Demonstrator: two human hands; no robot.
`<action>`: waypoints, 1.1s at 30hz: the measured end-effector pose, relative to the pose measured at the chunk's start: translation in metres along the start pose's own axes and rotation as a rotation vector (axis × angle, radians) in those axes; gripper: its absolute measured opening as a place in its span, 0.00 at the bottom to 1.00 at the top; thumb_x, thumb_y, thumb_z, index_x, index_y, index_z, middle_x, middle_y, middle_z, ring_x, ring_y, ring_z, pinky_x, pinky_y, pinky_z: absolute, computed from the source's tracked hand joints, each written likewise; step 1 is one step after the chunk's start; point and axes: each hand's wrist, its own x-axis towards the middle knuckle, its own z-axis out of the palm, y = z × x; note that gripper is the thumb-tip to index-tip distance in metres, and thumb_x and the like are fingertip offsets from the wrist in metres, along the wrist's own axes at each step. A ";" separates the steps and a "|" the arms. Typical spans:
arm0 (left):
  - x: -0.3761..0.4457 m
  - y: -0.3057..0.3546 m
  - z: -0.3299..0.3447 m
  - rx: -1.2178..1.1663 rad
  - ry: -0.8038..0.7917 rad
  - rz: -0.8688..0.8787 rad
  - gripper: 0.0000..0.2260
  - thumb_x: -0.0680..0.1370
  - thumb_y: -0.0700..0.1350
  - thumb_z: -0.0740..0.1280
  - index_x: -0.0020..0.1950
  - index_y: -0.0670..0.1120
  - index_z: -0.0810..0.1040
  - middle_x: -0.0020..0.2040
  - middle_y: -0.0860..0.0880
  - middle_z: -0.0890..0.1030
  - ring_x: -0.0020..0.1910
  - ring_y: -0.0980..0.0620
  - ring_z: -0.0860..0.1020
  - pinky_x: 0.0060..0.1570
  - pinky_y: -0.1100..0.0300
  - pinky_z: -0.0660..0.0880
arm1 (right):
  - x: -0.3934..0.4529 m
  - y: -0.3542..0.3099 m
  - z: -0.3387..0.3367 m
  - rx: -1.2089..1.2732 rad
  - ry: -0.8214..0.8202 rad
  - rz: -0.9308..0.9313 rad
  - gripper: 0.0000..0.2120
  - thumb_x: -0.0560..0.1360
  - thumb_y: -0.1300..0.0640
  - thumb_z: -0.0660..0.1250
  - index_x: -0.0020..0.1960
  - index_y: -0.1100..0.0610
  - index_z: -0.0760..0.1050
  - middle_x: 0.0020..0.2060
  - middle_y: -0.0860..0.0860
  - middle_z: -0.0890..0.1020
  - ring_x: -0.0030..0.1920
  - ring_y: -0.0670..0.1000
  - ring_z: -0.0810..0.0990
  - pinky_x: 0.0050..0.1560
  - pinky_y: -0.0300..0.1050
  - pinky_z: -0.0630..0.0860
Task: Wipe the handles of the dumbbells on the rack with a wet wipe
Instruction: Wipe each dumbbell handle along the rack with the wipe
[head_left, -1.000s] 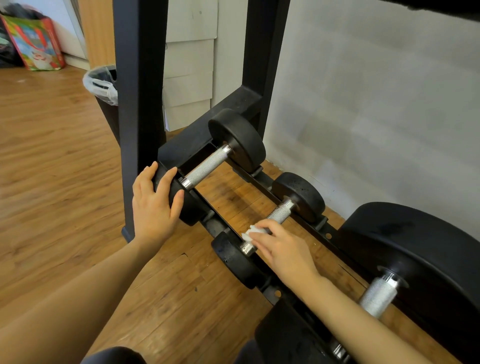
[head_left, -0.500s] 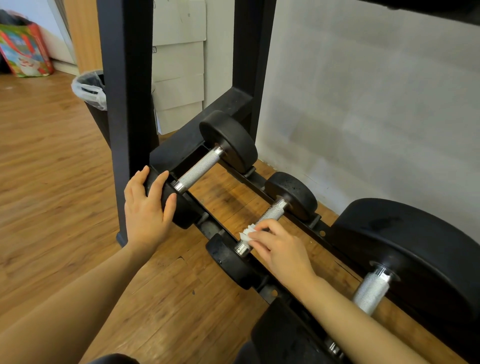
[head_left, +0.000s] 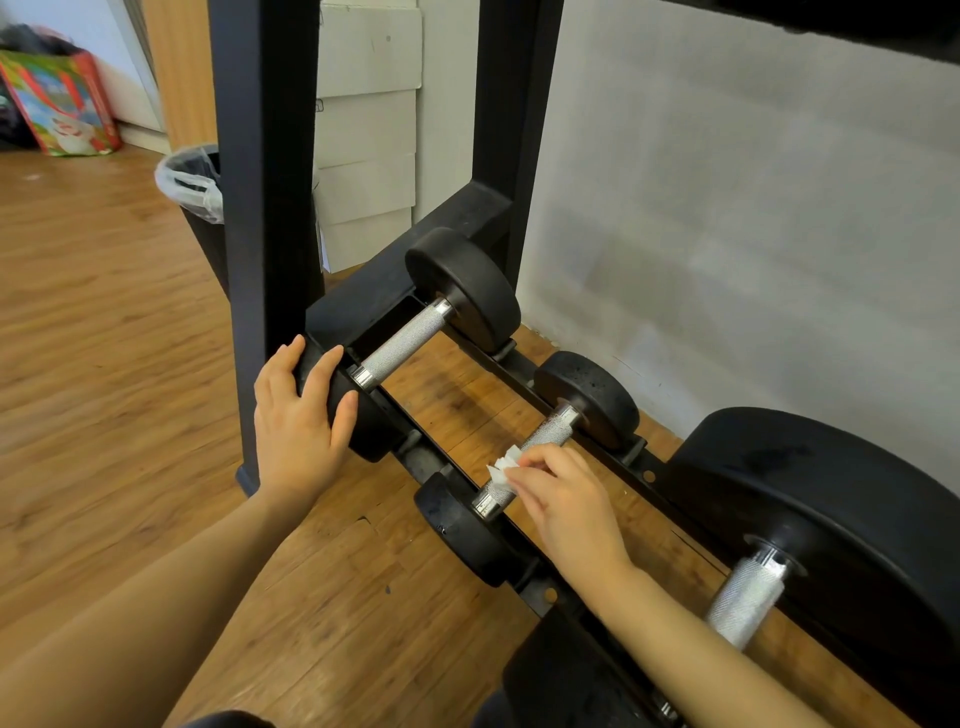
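The left hand (head_left: 298, 426) lies with its grip loose over the near head of the far dumbbell (head_left: 415, 338) on the rack (head_left: 265, 156); the right hand (head_left: 563, 499) pinches a wet wipe (head_left: 501, 462) onto the middle dumbbell's handle (head_left: 545, 431)

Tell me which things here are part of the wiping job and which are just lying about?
Part of the job: wet wipe, small dumbbell, left dumbbell, big dumbbell, rack, right hand, left hand.

Lying about: trash bin, colourful bag, cardboard boxes.
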 end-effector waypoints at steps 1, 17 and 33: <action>0.000 0.000 0.000 -0.001 -0.001 -0.002 0.24 0.79 0.55 0.58 0.74 0.48 0.68 0.76 0.41 0.61 0.75 0.39 0.58 0.70 0.39 0.61 | 0.001 -0.001 -0.001 -0.003 0.009 -0.016 0.12 0.70 0.64 0.75 0.53 0.58 0.82 0.50 0.50 0.79 0.51 0.49 0.77 0.45 0.43 0.81; 0.000 0.001 0.001 -0.012 -0.004 -0.006 0.21 0.81 0.49 0.63 0.75 0.49 0.67 0.77 0.42 0.60 0.76 0.40 0.56 0.70 0.38 0.60 | 0.004 -0.003 -0.002 0.107 0.022 0.033 0.10 0.72 0.63 0.72 0.54 0.58 0.82 0.50 0.49 0.79 0.52 0.45 0.74 0.51 0.37 0.77; 0.000 0.001 0.000 -0.024 0.000 0.001 0.23 0.79 0.53 0.58 0.74 0.49 0.68 0.76 0.42 0.60 0.76 0.41 0.56 0.71 0.40 0.58 | -0.002 -0.018 -0.004 0.166 -0.128 0.060 0.08 0.76 0.64 0.68 0.54 0.60 0.81 0.49 0.48 0.75 0.53 0.47 0.73 0.53 0.35 0.74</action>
